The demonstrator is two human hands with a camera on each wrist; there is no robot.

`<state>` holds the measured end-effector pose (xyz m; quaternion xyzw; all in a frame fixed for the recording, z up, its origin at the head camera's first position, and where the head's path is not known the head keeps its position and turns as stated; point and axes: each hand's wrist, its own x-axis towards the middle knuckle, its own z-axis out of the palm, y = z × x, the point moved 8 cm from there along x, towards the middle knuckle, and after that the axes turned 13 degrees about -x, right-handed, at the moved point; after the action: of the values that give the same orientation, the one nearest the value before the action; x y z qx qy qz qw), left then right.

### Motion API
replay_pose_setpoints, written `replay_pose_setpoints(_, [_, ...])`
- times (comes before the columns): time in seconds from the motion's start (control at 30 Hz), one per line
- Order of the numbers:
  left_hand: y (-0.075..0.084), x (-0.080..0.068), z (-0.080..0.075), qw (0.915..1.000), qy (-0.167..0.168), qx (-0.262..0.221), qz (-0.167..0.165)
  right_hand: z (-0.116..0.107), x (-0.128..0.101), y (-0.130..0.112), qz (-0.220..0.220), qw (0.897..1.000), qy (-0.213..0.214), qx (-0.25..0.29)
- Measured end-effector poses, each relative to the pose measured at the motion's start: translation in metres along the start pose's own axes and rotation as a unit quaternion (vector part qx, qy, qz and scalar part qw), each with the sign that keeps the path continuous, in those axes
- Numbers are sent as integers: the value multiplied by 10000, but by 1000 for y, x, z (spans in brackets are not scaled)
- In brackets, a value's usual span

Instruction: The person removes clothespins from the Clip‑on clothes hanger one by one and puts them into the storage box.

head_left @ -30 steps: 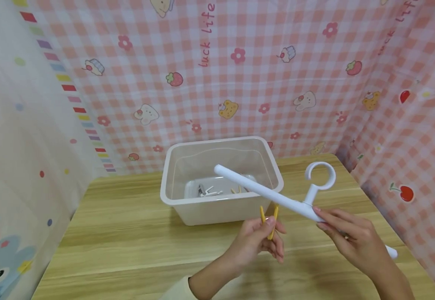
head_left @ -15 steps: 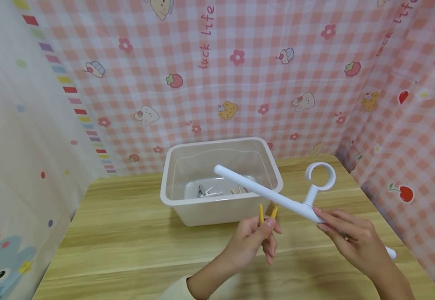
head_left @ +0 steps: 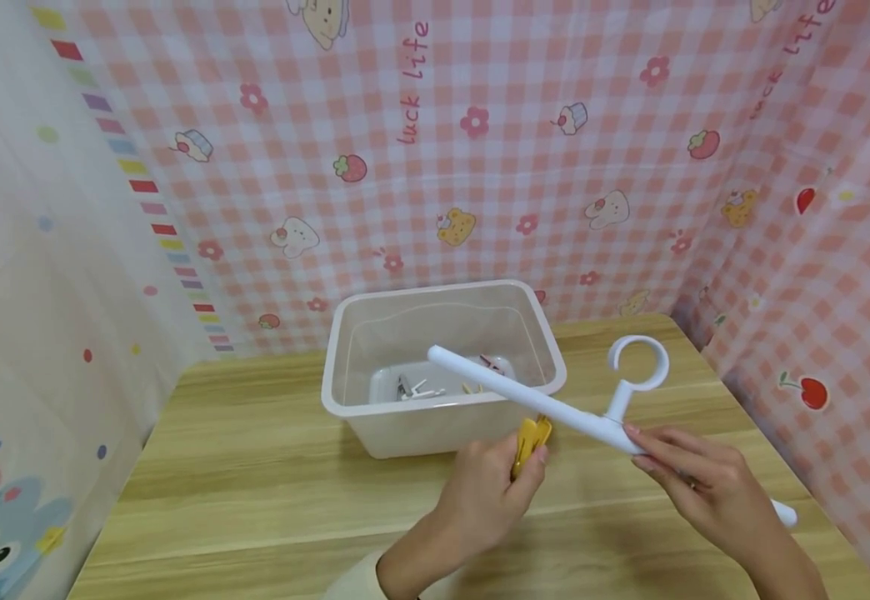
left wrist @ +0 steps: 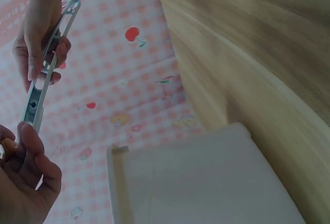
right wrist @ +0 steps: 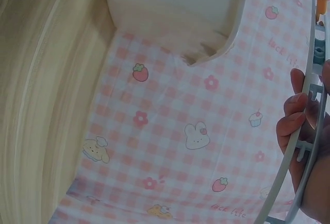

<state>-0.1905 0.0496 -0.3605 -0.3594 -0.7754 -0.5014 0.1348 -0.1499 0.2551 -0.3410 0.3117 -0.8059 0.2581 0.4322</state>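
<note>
My right hand (head_left: 712, 483) grips a white plastic hanger (head_left: 525, 397) by its bar, just right of the hook. The hanger is held slanted above the table, its left end higher and over the bin. My left hand (head_left: 483, 487) pinches a yellow clothespin (head_left: 531, 442) just below the left half of the bar. In the left wrist view the hanger's ribbed, hollow underside (left wrist: 34, 103) shows, its near end by my left fingertips. The right wrist view has the clothespin (right wrist: 322, 2) at the bar's upper end; whether it touches the bar I cannot tell.
A white plastic bin (head_left: 420, 433) stands at the back of the wooden table (head_left: 255, 483). Several clothespins lie inside, among them white ones (head_left: 422, 390) and a reddish one (head_left: 491, 363). Pink checked cloth (head_left: 375, 208) hangs behind and to the right.
My left hand has turned the yellow clothespin over, and its fingers now fold closer around it. The hanger and right hand stay nearly where they were; the view has tilted slightly up.
</note>
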Motion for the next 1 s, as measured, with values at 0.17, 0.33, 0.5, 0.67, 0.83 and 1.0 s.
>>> replay_pose_setpoints(0.17, [7, -3, -1, 9909, 248, 1105, 724, 1, -1, -1, -20, 10000, -9, -32])
replay_pose_setpoints(0.33, [12, -6, -2, 9751, 462, 1894, 1058, 1, -2, 0, -2, 10000, -1, -72])
replay_pose_setpoints(0.5, [9, -5, -3, 9763, 477, 1932, 852, 1, -2, 1, -27, 10000, 35, -83])
replay_pose_setpoints(0.67, [-9, -1, -2, 9991, -52, -5, -419, 1, -3, 1, -5, 10000, 23, -81])
replay_pose_setpoints(0.83, [-24, -2, 5, 9527, -454, -2443, -1751, 1, -2, 1, 9, 10000, 35, -58])
replay_pose_setpoints(1.0, [-27, -1, 14, 8868, -664, -4003, -2211, 2, -1, 2, 0, 10000, 56, -36])
